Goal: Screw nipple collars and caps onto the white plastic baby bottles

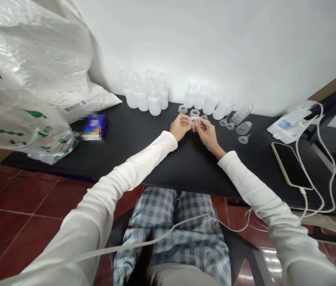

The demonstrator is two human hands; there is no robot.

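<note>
On my feed the left hand (pixel 181 126) and right hand (pixel 207 134) are each closed in a fingertip pinch on a translucent ring (pixel 194 120), just right of mid-frame; its edge is partly covered and I cannot make out its centre. Behind, pale bottles (pixel 211 104) blur into the white wall (pixel 215 39); the plastic bag (pixel 39 51), upper left, is cut off.

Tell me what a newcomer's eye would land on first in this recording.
Probably the person's left hand and right hand, holding a small clear ring between them over the black table. Next, perhaps, the upright white bottles with clear domed tops, beyond the hands and to their left, near the pale wall. A bulky white plastic bag fills the upper left corner.
</note>
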